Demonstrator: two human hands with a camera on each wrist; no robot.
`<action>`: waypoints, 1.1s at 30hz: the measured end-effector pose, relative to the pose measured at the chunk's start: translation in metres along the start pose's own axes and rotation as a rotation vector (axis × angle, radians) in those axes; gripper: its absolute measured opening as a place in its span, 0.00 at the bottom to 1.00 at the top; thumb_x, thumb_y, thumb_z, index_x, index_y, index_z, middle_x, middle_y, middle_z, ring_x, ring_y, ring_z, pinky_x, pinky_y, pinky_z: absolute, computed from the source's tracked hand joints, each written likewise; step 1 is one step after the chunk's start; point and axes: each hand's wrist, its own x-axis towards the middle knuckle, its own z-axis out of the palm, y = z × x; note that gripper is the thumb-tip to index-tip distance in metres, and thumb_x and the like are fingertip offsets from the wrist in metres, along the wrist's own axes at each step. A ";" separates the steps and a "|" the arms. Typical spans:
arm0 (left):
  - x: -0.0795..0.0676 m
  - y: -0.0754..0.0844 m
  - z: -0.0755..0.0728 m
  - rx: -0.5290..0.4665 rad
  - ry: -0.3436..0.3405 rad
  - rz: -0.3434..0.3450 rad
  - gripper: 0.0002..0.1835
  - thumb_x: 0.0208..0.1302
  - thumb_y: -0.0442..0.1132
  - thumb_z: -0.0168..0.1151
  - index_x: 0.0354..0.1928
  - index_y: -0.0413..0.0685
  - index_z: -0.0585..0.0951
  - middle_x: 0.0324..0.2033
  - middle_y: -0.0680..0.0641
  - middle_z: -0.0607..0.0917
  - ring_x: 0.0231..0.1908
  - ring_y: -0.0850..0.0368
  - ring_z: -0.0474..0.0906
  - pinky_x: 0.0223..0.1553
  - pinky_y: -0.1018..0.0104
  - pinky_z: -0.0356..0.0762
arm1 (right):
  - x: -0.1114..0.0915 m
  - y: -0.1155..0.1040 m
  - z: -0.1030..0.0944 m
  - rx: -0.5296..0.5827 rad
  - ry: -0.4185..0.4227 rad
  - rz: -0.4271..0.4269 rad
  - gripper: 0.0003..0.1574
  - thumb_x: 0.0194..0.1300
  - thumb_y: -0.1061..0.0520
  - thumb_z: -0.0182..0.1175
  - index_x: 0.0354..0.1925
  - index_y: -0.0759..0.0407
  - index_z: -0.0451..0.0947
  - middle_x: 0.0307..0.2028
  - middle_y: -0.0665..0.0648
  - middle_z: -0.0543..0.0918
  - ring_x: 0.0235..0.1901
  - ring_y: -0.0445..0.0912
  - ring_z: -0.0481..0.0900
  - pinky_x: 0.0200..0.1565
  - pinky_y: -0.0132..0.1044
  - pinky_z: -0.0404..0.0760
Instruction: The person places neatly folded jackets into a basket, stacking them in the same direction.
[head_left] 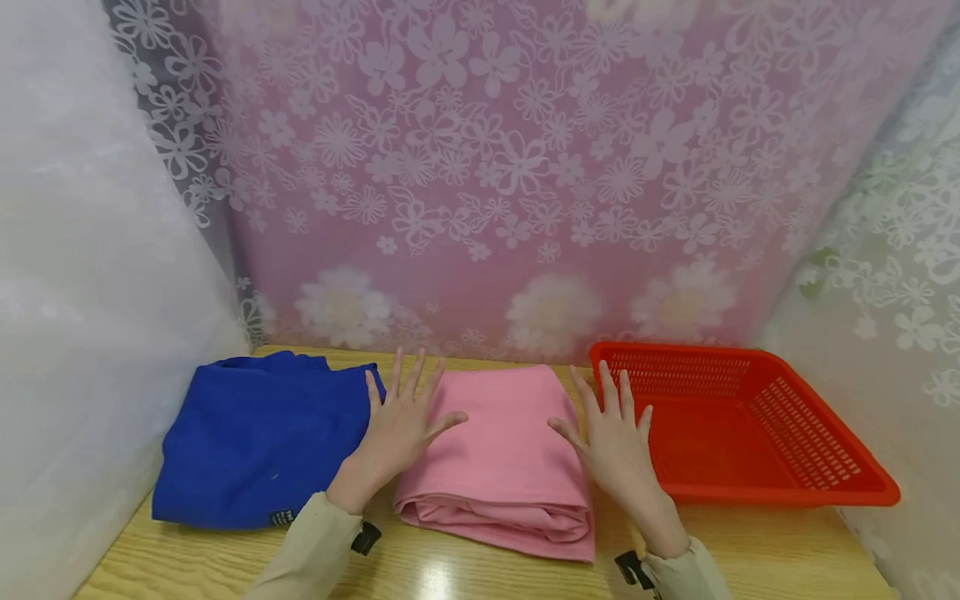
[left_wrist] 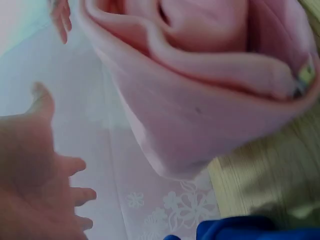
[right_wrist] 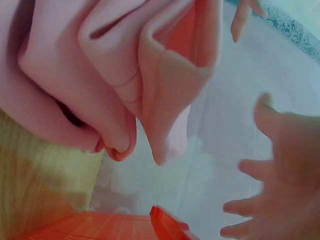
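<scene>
"Flower-patterned curtain [head_left: 480,167] beyond the fingers [head_left: 414,377], wood-grain bench [head_left: 405,575] beneath. Where to look for the folded pink garment [head_left: 502,442]?"
"Between left hand [head_left: 397,427] and right hand [head_left: 617,446], seemingly longest along the fingers' line."
"Gripping anything?"
"No, spread wide, fingers straight on both."
"Nearer to which?"
"Roughly even, by the look."

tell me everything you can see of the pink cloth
The pink cloth looks soft and thick, plain, folded into a roughly rectangular bundle. Its top is fairly smooth; rumpled layers show along the near edge, with a ribbed-looking end in the right wrist view. It lies on the wood-grained table between the blue cloth and the red basket. The left hand and right hand are spread near it, no contact visible.
</scene>
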 end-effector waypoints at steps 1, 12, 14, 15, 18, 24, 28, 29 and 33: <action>0.001 0.000 -0.001 -0.036 0.006 -0.006 0.46 0.70 0.66 0.54 0.81 0.55 0.52 0.80 0.42 0.51 0.79 0.38 0.33 0.69 0.24 0.32 | 0.000 0.000 0.001 0.035 0.036 -0.012 0.49 0.71 0.35 0.59 0.80 0.51 0.55 0.80 0.65 0.47 0.78 0.68 0.40 0.66 0.79 0.44; 0.000 -0.001 0.016 -0.442 0.092 -0.092 0.37 0.77 0.59 0.51 0.78 0.46 0.61 0.76 0.39 0.63 0.76 0.39 0.55 0.72 0.38 0.54 | -0.008 -0.002 0.025 0.287 0.129 -0.100 0.42 0.72 0.52 0.62 0.76 0.62 0.60 0.74 0.68 0.63 0.72 0.67 0.60 0.64 0.70 0.64; -0.004 -0.002 0.024 -0.443 0.082 -0.094 0.37 0.77 0.57 0.52 0.78 0.43 0.60 0.76 0.38 0.60 0.76 0.38 0.55 0.72 0.38 0.54 | -0.011 0.001 0.030 0.275 0.058 -0.077 0.45 0.71 0.51 0.64 0.77 0.63 0.57 0.75 0.71 0.60 0.71 0.69 0.60 0.64 0.70 0.63; -0.007 -0.002 0.029 -0.439 0.070 -0.094 0.38 0.77 0.56 0.53 0.78 0.41 0.60 0.76 0.37 0.60 0.76 0.37 0.55 0.72 0.37 0.54 | -0.012 0.003 0.031 0.272 0.010 -0.059 0.47 0.70 0.50 0.64 0.78 0.64 0.55 0.75 0.72 0.57 0.72 0.71 0.59 0.65 0.70 0.62; -0.014 -0.003 0.040 -0.407 -0.003 -0.098 0.40 0.76 0.55 0.55 0.78 0.38 0.58 0.77 0.34 0.56 0.75 0.32 0.54 0.70 0.34 0.57 | -0.018 0.009 0.035 0.266 -0.160 0.009 0.54 0.69 0.48 0.65 0.80 0.64 0.48 0.76 0.75 0.49 0.71 0.74 0.57 0.64 0.71 0.62; -0.022 -0.007 0.054 -0.462 -0.099 -0.160 0.45 0.75 0.55 0.57 0.80 0.40 0.49 0.79 0.32 0.46 0.72 0.25 0.56 0.63 0.33 0.66 | -0.025 0.019 0.045 0.365 -0.358 0.110 0.60 0.71 0.43 0.62 0.81 0.61 0.36 0.77 0.76 0.44 0.71 0.75 0.57 0.65 0.70 0.61; -0.024 -0.010 0.057 -0.570 -0.112 -0.243 0.49 0.73 0.56 0.58 0.81 0.43 0.42 0.77 0.28 0.48 0.69 0.24 0.61 0.59 0.33 0.70 | -0.025 0.023 0.051 0.470 -0.370 0.118 0.62 0.72 0.44 0.62 0.81 0.61 0.32 0.78 0.75 0.44 0.70 0.72 0.61 0.68 0.66 0.60; -0.025 -0.010 0.057 -0.593 -0.112 -0.258 0.50 0.73 0.56 0.59 0.81 0.42 0.42 0.76 0.27 0.49 0.68 0.24 0.62 0.59 0.33 0.70 | -0.025 0.023 0.052 0.490 -0.369 0.128 0.63 0.72 0.44 0.62 0.81 0.61 0.30 0.78 0.74 0.43 0.69 0.72 0.63 0.68 0.65 0.60; -0.026 -0.011 0.057 -0.725 -0.094 -0.316 0.51 0.72 0.53 0.61 0.80 0.39 0.42 0.75 0.26 0.51 0.71 0.26 0.58 0.65 0.33 0.62 | -0.025 0.023 0.054 0.574 -0.344 0.195 0.67 0.70 0.46 0.65 0.80 0.63 0.27 0.78 0.73 0.38 0.68 0.71 0.64 0.69 0.64 0.60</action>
